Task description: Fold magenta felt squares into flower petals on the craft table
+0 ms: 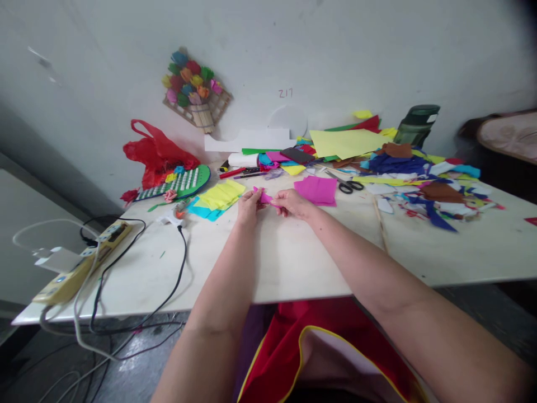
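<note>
Just above the table, my left hand [249, 206] pinches a small magenta paper piece [264, 197] by its left side. My right hand [293, 204] has its fingers closed on the right end of the same piece. The piece looks folded or gathered, and the fingers hide part of it. Right beside my right hand lies a flat stack of magenta paper sheets [319, 191]. To the left of my left hand, yellow sheets [223, 193] overlap blue sheets [206, 209]. Black-handled scissors [351, 186] lie beyond the magenta stack.
A heap of coloured scraps [440, 193] spreads on the right, near a green bottle [418, 126]. A glue gun [173, 216], a power strip [84, 263] and loose cords lie on the left. A red plastic bag [157, 150] and pens [232, 173] stand farther back.
</note>
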A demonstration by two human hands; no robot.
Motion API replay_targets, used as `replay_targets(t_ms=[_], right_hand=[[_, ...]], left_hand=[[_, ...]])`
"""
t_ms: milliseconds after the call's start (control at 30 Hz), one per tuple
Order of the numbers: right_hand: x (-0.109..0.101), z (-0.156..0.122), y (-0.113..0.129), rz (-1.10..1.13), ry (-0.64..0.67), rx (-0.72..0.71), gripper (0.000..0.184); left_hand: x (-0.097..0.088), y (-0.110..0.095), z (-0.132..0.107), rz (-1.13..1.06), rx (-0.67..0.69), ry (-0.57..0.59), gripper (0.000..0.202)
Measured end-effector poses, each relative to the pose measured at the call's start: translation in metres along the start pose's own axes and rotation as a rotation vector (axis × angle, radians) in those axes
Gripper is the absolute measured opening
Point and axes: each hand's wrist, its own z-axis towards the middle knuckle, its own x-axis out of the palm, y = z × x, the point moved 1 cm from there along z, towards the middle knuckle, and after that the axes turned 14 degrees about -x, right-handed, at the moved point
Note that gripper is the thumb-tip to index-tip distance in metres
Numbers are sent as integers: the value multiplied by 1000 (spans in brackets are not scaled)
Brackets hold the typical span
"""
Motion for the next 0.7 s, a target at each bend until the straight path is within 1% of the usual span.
replay_targets(t_ms=[133, 200, 300, 367, 433, 500, 567, 633, 700], right_hand=[[-1, 1, -4, 8, 15, -8, 20], [-2, 2, -6, 10, 13, 0, 19], [-3, 3, -9, 27, -18, 15, 19], [-4, 3, -10, 50, -51, 14, 20], [-4, 4, -11, 68, -89, -1, 20], [-4, 4, -12, 77, -117, -11, 19], [-3, 5, -12, 81, -129, -13, 18], [-1, 6, -12, 79, -130, -2, 17], [0, 6, -12, 68, -127, 11, 17]], left_hand=[[0, -1, -2, -4, 21, -35, 33], [0, -3, -2, -6, 25, -79, 34], [-2, -8, -3, -49, 19, -141, 39], [-2, -10, -4, -77, 0, -143, 43], [-1, -9, -5, -66, -9, -107, 47], [2, -7, -6, -4, -9, -28, 49], [5, -3, -7, 77, -38, 66, 48], [7, 1, -6, 120, -46, 108, 44], [7, 4, -5, 127, -41, 121, 41]])
